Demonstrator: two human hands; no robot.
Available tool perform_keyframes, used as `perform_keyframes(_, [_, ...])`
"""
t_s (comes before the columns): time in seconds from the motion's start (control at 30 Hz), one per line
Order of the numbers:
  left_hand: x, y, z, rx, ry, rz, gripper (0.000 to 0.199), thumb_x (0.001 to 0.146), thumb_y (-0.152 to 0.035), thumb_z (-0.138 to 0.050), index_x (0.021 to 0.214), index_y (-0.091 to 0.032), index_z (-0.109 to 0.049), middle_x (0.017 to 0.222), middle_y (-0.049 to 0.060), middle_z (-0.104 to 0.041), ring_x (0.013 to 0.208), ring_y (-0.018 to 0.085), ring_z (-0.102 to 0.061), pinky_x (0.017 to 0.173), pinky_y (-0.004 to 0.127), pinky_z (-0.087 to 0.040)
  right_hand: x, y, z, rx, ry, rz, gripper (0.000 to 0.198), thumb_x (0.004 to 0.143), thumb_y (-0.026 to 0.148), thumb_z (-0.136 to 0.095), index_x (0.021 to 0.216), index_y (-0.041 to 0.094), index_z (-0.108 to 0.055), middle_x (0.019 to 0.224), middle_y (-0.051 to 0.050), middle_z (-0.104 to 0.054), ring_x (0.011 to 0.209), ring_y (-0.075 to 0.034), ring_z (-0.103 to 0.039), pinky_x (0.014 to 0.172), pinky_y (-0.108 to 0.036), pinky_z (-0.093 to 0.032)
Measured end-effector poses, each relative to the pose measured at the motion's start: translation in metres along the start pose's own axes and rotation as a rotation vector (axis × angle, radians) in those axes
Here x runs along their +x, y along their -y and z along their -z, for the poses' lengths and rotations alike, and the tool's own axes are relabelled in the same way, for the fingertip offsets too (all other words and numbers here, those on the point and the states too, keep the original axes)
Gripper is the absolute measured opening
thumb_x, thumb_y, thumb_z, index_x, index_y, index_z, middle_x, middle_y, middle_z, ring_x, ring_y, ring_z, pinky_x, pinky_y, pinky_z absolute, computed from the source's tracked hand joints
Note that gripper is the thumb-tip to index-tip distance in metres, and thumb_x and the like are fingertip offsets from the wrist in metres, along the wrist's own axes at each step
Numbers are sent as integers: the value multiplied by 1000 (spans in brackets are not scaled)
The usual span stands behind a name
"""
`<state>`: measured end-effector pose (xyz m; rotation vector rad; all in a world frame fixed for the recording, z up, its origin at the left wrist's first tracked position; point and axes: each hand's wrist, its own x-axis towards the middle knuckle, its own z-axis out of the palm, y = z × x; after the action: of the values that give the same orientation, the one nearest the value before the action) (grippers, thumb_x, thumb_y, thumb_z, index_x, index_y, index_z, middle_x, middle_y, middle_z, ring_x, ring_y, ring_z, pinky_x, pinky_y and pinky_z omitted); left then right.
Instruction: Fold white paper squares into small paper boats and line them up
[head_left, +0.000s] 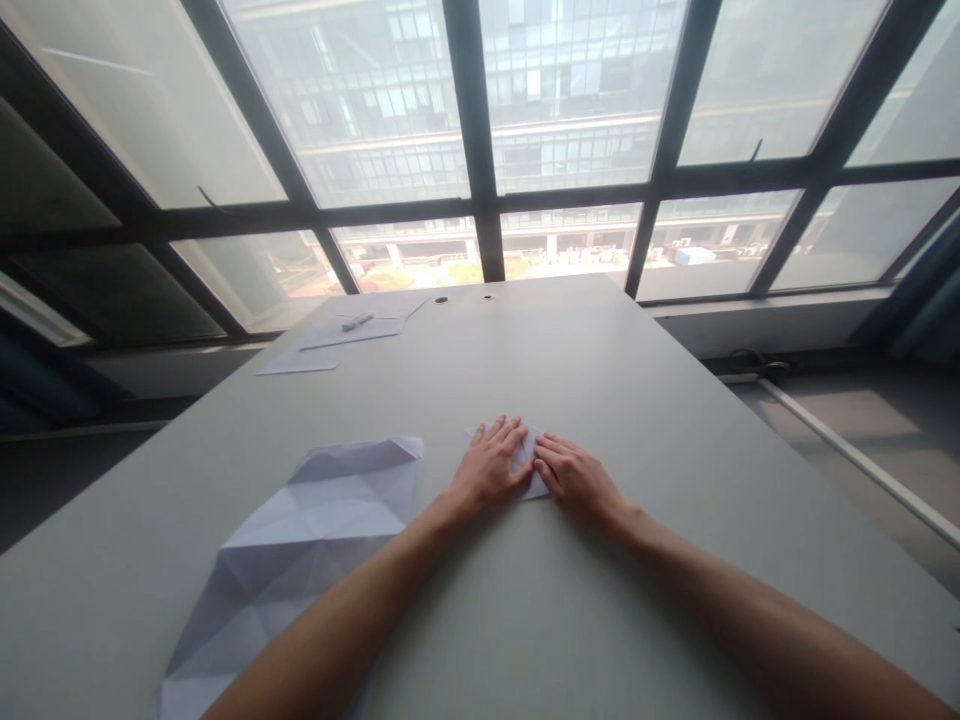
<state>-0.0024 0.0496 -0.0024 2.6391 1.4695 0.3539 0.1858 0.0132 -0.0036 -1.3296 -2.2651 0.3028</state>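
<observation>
A small folded piece of white paper point(535, 487) lies on the table, mostly covered by my hands. My left hand point(491, 462) rests flat across its left part, fingers stretched out and slightly apart. From the right, my right hand point(574, 475) touches the paper's right side with its fingertips, its fingers extended and close together. The two hands almost meet over the paper. To the left of my left forearm is a large creased sheet of white paper point(307, 520), with fold lines across it and a raised far edge. My forearm hides part of that sheet.
The pale table point(555, 370) reaches toward large dark-framed windows point(480, 130). Flat white sheets point(322, 345) lie at its far left, with a small whitish object point(357, 322) on top. A round hole point(441, 300) is near the far edge. A white rail point(855, 460) runs beyond the right side.
</observation>
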Motion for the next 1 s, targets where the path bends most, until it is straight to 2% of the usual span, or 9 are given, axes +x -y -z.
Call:
perform_keyframes(0.53, [1,1,-2,-1,5,7,56,93,-44,-47,145,-23,-41,156,6,-37,147,26,-27,121,49,-18,1,0,1,-17,-6,13,36,100,29,-41,126,21,-64,138,-8,-60,132,-20,-50,114,-36,-37])
perform_keyframes(0.67, [1,2,-4,-4,15,26,68,94,-46,-44,152,-14,-29,156,12,-35,148,27,-24,121,47,-17,0,-1,0,-26,5,6,37,101,31,-39,126,20,-65,140,-9,-58,134,-20,-48,115,-37,-36])
perform_keyframes(0.8, [2,3,-5,10,-15,60,83,91,-50,-48,153,-3,-19,160,21,-22,149,29,-19,120,44,-20,-1,-1,0,-37,4,9,37,101,30,-40,126,19,-65,140,-9,-58,135,-21,-47,114,-36,-36])
perform_keyframes(1.0, [2,3,-4,47,3,41,65,92,-50,-48,146,-14,-40,161,17,-23,148,29,-22,119,46,-21,-1,-1,0,-21,4,3,38,101,31,-40,128,20,-63,140,-9,-57,135,-21,-48,114,-38,-36])
